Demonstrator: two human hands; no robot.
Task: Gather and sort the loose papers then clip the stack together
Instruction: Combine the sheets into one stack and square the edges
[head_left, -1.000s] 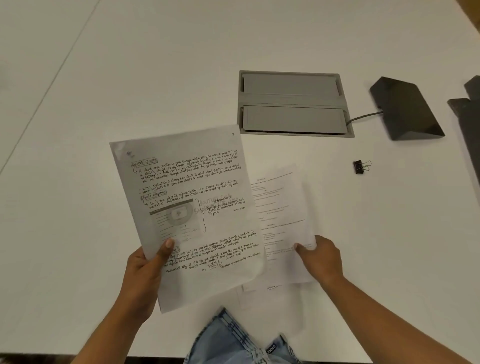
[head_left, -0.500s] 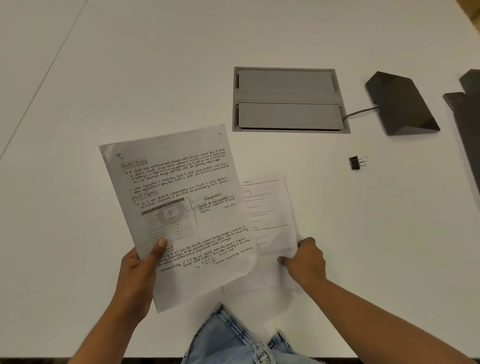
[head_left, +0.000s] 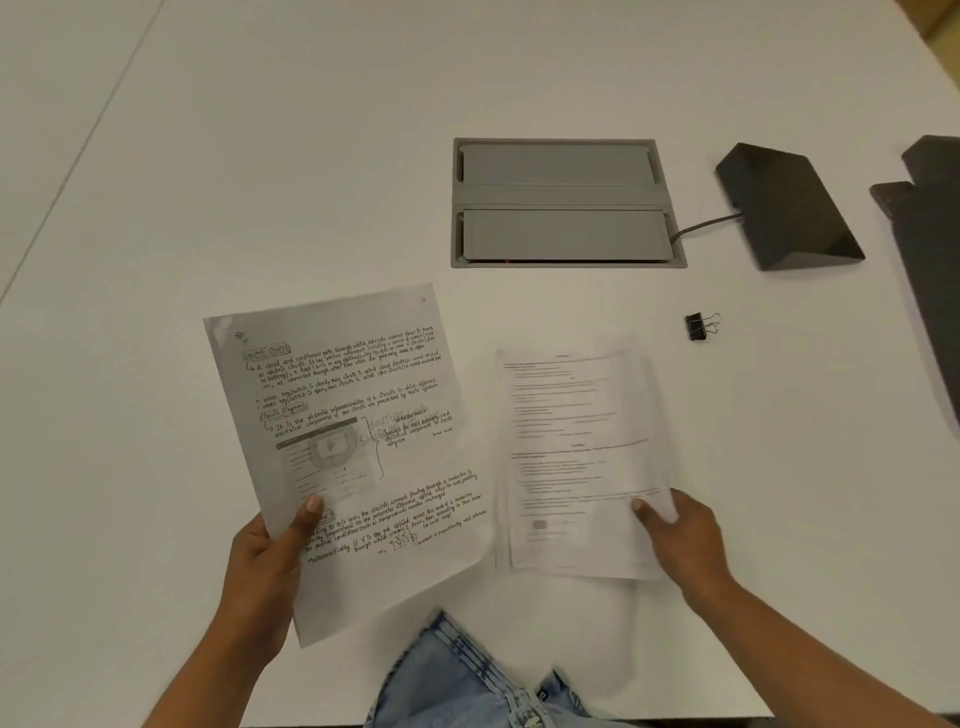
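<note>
- The left hand (head_left: 265, 566) pinches a handwritten sheet (head_left: 343, 441), thumb on top, raised off the bench (head_left: 260, 156).
- The right hand (head_left: 680, 540) fingers pinch a blurred printed sheet (head_left: 576, 457) beside it.
- Gathering looks underway; the sheets are not yet stacked.
- The binder clip (head_left: 698, 327) lies untouched, apart to the right; clipping remains.

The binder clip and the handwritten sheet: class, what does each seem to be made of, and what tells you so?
Binder clip: probably metal, with a matte black body and thin, shiny wire handles looped at one end.

Handwritten sheet: thin matte paper. It bends in the left hand, and faint reversed marks show through it.
</note>
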